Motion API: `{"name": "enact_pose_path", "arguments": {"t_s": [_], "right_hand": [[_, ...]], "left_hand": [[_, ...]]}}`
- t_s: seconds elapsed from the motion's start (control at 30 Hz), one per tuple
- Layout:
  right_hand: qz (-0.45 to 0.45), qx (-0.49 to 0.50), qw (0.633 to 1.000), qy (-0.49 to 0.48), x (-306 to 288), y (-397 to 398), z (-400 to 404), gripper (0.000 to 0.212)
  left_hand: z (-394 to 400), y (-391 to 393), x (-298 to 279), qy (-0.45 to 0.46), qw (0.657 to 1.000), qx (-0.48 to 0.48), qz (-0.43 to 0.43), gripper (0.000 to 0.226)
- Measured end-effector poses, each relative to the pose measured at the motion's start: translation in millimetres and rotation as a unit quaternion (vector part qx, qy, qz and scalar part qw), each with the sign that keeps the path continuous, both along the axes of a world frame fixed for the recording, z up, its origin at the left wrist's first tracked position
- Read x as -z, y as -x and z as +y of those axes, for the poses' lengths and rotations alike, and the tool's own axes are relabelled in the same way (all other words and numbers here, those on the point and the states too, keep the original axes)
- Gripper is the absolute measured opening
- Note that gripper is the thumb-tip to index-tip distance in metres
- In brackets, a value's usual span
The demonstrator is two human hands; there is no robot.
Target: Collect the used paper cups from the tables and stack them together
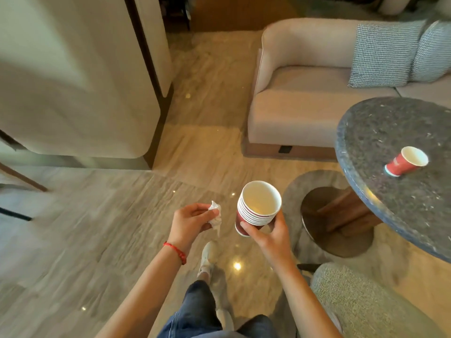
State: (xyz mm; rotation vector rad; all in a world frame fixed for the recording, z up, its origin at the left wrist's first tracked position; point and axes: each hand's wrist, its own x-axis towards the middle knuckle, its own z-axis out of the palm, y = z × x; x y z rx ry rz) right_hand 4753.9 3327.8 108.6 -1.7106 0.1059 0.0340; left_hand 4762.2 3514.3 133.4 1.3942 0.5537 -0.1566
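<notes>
Floor: polished, pale stone-look tile (122, 228) with ceiling-light reflections. A beige sofa (300, 106) stands at upper right, carrying two houndstooth cushions (383, 54). A round table (380, 132) with a dark speckled top stands at right on a wooden pedestal set on a round base; its far side is cut off by the frame edge. A single red paper cup (406, 161) stands on that top, empty as far as can be seen. A grey-green upholstered seat (361, 303) occupies the lower right corner. A large cream panel or cabinet at upper left is blurred and cannot be identified further.

Right hand (268, 230): thumb and curled fingers grasp a stack of red paper cups (257, 208) near its base, held over the floor, left of the table and well apart from the single cup. Several white rims are nested; the exact count cannot be read. The fingers behind the stack are hidden.

Left hand (192, 218): fingers curled, pinching a crumpled white tissue (216, 217), just beside the stack without touching it. A red cord bracelet (175, 252) circles the wrist.

Below: blue jeans and one white shoe (207, 257); the other foot is hard to make out.
</notes>
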Motion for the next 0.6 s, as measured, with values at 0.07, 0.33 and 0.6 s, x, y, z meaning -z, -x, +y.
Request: {"name": "enact_pose_path", "arguments": {"t_s": [0.07,0.33,0.6], "right_hand": [[0.001,0.019,1.000,0.001,4,-28,3,0.054],[-0.004,0.129,0.992,-0.007,2,-129,15,0.067],[-0.008,0.261,0.965,-0.006,-3,-164,-15,0.065]], "left_hand": [[2,-36,3,0.002,1.000,0.022,0.000,0.006],[2,-178,-1,0.008,0.993,0.122,-0.003,0.007],[-47,-263,-3,0.002,0.969,0.249,-0.002,0.008]]}}
